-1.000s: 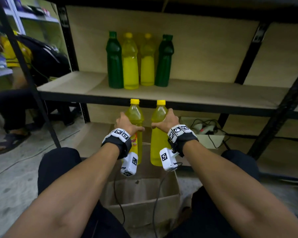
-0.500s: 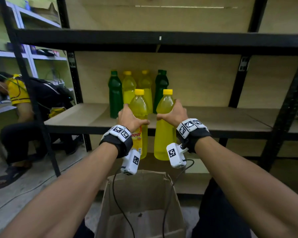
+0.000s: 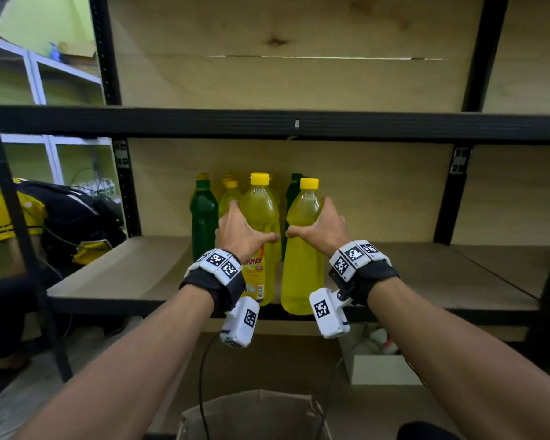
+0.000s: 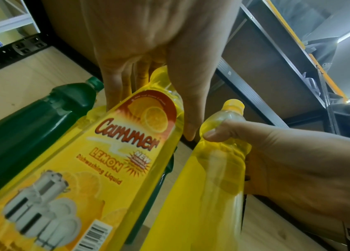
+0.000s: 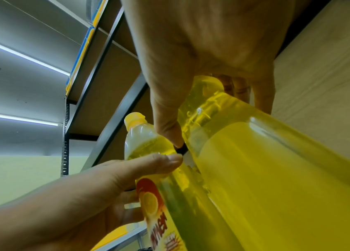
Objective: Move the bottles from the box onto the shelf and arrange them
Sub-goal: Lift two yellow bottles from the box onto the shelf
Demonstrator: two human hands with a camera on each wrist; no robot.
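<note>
My left hand (image 3: 240, 231) grips the shoulder of a labelled yellow bottle (image 3: 261, 217), and my right hand (image 3: 318, 228) grips a plain yellow bottle (image 3: 302, 274). Both bottles stand upright side by side at the front edge of the wooden shelf (image 3: 134, 271). In the left wrist view the labelled yellow bottle (image 4: 114, 163) reads "Lemon Dishwashing Liquid", with the plain yellow bottle (image 4: 212, 169) to its right. Behind them on the shelf stand a green bottle (image 3: 204, 217), yellow bottles (image 3: 231, 193) and another green bottle (image 3: 291, 192), mostly hidden. The cardboard box (image 3: 254, 414) sits open below.
Black steel uprights (image 3: 451, 198) and a black crossbeam (image 3: 267, 123) frame the shelf bay. The shelf board stretches bare to the right (image 3: 426, 268). A person in yellow and black (image 3: 29, 223) crouches at the left. A white box (image 3: 385, 369) lies on the lower level.
Both hands have lifted the two yellow bottles from below the shelf edge up to shelf level, in front of the standing row. My view has tilted upward.
</note>
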